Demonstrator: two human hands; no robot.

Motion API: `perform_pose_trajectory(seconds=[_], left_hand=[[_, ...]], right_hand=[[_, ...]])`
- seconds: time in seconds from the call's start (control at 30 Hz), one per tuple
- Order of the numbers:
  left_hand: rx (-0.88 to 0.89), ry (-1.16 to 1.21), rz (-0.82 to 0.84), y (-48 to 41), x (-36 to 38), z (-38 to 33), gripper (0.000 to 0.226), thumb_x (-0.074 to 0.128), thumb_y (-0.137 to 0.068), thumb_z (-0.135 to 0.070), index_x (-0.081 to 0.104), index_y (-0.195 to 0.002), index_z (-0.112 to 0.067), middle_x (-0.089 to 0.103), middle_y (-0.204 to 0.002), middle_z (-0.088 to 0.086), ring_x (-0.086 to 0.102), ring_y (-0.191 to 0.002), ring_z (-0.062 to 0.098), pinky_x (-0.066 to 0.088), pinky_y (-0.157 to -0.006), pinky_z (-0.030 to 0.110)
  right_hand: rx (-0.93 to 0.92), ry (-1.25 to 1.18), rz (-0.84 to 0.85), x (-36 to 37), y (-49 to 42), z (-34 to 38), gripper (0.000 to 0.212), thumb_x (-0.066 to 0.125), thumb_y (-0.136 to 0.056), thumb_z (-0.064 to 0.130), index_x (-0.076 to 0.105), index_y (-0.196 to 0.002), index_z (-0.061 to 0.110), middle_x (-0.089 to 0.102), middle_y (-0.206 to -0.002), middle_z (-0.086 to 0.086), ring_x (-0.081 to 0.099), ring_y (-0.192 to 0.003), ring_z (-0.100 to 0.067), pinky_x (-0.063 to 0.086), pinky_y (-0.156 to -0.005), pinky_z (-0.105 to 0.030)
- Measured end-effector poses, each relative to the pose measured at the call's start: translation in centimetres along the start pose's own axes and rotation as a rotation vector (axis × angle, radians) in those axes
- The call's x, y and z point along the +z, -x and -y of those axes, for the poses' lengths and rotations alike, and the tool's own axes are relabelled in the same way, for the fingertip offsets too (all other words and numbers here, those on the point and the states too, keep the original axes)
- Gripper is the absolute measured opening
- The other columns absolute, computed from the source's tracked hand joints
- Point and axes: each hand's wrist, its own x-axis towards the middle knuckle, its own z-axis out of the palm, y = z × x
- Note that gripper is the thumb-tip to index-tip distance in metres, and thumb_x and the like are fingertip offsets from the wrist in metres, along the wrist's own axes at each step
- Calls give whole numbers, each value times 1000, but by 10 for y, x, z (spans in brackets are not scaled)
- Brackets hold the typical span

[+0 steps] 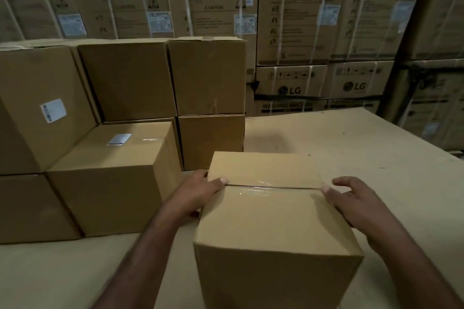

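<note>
Cardboard box (pixel 273 221) sits on the table (pixel 376 158) before me, its top seam already under clear tape (pixel 256 189). My left hand (pixel 198 195) clasps its left edge, thumb on top; my right hand (pixel 351 200) is loose-fingered, thumb touching the right edge. Sealing looks done; moving it onto the stacked boxes (pixel 113 170) at left probably remains.

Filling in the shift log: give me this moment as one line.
box: top seam taped | left hand: grips left edge | right hand: thumb on right edge
</note>
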Motion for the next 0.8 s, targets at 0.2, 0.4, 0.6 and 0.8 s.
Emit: perform_pose_trajectory(seconds=[0.2, 0.4, 0.6, 0.8], left_hand=[[0, 164, 35, -7, 15, 6, 36, 56, -100, -45, 61, -128, -23, 73, -112, 3, 70, -100, 25, 57, -89, 41], [181, 213, -74, -4, 13, 0, 20, 62, -99, -23, 65, -118, -19, 73, -112, 7, 70, -103, 27, 56, -93, 49], [181, 348, -126, -20, 13, 6, 70, 67, -85, 12, 45, -139, -26, 64, -126, 0, 62, -114, 21, 57, -83, 37], [-12, 215, -92, -21, 22, 34, 52, 54, -87, 10, 58, -126, -24, 70, -108, 11, 63, -90, 28, 52, -60, 35]], right_hand=[[-33, 46, 142, 9, -16, -6, 38, 56, -98, 40, 57, -129, 19, 64, -109, 3, 63, -94, -15, 51, -84, -37], [-230, -61, 167, -1, -25, -6, 16, 56, -99, 23, 71, -104, 27, 76, -97, 6, 71, -90, -14, 58, -86, -42], [-152, -304, 80, 12, -39, -10, 13, 66, -94, 22, 60, -104, 15, 72, -106, -11, 70, -95, -23, 57, -83, -45], [23, -31, 265, 6, -48, -41, 39, 69, -86, 49, 63, -102, 13, 71, -106, -8, 67, -102, -26, 56, -90, -51]])
